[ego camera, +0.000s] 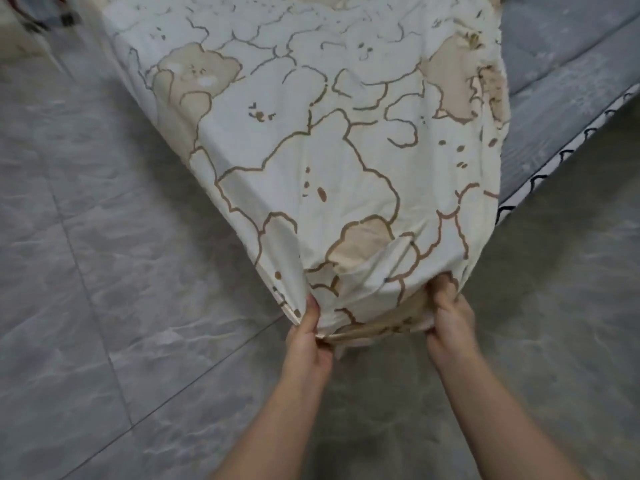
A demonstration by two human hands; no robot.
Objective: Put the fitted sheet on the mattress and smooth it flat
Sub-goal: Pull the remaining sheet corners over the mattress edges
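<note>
A cream fitted sheet (311, 133) printed with beige and white bears is stretched over the near corner of the mattress (568, 57). The mattress top shows grey and quilted at the upper right, with a white edge band bearing black curls. My left hand (308, 336) pinches the sheet's hem at the left side of the corner. My right hand (448, 313) grips the bunched hem at the right side of the corner, fingers curled under the cloth. The mattress corner itself is hidden under the sheet.
Grey marbled floor tiles (104, 271) spread on both sides of the corner and under my arms. A dark object with a red part (45, 19) lies on the floor at the far upper left.
</note>
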